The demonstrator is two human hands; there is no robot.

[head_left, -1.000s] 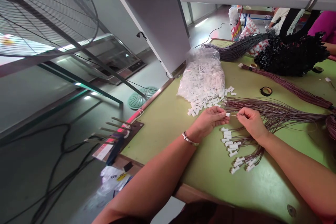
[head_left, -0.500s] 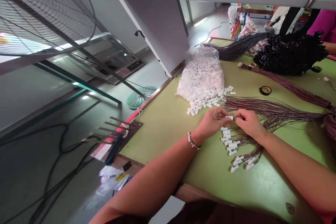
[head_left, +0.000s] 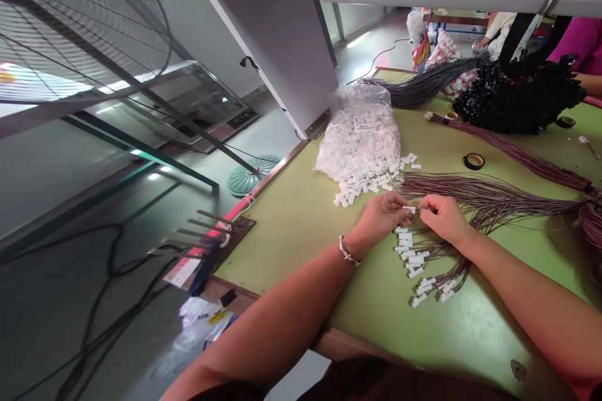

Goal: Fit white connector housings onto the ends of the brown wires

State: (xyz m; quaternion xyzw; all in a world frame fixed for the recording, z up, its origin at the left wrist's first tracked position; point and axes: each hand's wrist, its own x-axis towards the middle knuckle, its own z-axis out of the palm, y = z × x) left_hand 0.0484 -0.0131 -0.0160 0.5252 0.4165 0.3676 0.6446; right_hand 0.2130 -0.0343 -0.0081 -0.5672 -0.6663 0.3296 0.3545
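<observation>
Between finger and thumb, my left hand (head_left: 382,216) pinches a small white connector (head_left: 409,210). My right hand (head_left: 441,216) is closed on a thin brown wire just right of that connector. Below both hands, several white connectors (head_left: 416,260) with brown wires attached lie on the green table (head_left: 282,225). Behind my hands stretches a long bundle of brown wires (head_left: 489,191). A clear plastic bag (head_left: 360,131) full of white connectors stands behind my left hand, with loose ones spilled at its mouth.
A black tape roll (head_left: 474,161) lies behind the wires. Farther back are a black heap of parts (head_left: 522,97) and a dark wire bundle (head_left: 423,84). A metal pronged rack (head_left: 235,238) sits at the left table edge, a fan (head_left: 84,25) beyond. People are partly visible at the back right.
Both hands stay almost in place, still holding the connector and the wire. The view has shifted very slightly.
</observation>
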